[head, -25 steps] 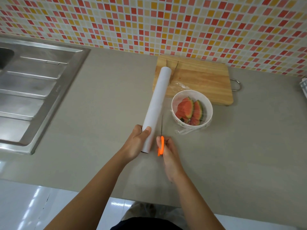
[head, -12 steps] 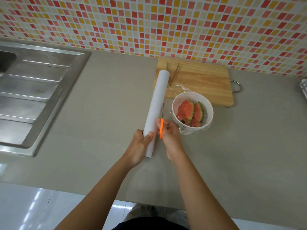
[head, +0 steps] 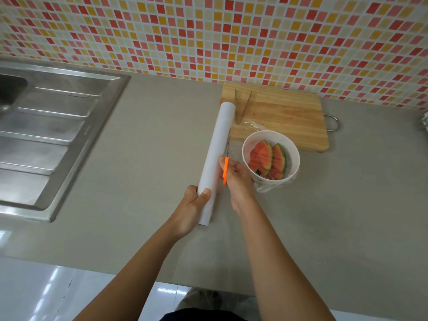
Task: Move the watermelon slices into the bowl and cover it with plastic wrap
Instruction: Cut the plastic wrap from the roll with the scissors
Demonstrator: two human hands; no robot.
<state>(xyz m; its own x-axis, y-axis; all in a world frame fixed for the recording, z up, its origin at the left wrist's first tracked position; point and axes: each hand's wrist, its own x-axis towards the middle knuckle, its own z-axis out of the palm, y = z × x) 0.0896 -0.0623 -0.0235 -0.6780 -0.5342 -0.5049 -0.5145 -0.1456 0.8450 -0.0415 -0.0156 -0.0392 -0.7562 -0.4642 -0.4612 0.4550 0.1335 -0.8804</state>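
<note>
A white bowl stands on the grey counter with watermelon slices inside and clear plastic wrap stretched over it, bunched at its near side. A long white roll of plastic wrap lies on the counter left of the bowl. My left hand grips the roll's near end. My right hand holds an orange-handled knife, its thin blade pointing away along the roll's right side, between roll and bowl.
A wooden cutting board with metal tongs on it lies behind the bowl, against the tiled wall. A steel sink with drainboard fills the left. The counter's front edge runs below my forearms.
My right hand has slid the knife away from me along the roll, from near the roll's near end to beside the bowl. My left hand keeps its grip on the roll.
</note>
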